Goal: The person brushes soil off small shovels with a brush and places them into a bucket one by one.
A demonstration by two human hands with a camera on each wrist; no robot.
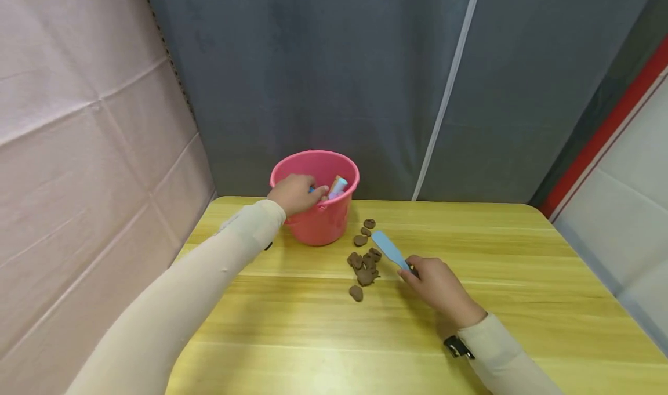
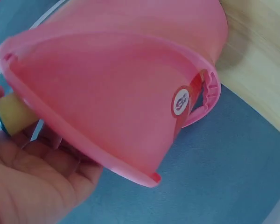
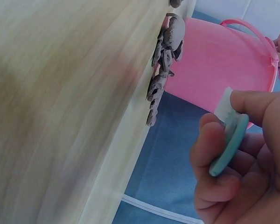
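At the near rim of a pink bucket [image 1: 318, 229], my left hand [image 1: 294, 194] reaches over the edge. In the left wrist view its thumb and fingers hold a yellow cylinder [image 2: 16, 113] with a blue end, beside the bucket's rim. My right hand [image 1: 435, 285] grips a light blue plastic spatula [image 1: 388, 248] by its handle. The spatula's flat blade points toward several brown clay lumps [image 1: 365, 276] on the table. In the right wrist view, the handle [image 3: 229, 147] lies between thumb and curled fingers.
Inside the bucket are a light blue cylinder [image 1: 339, 186] and other small coloured pieces. Single clay bits [image 1: 369, 223] trail toward the bucket's right side. The wooden table [image 1: 292, 348] meets a dark grey curtain [image 1: 334, 82] behind and a pale draped wall [image 1: 94, 169] at left.
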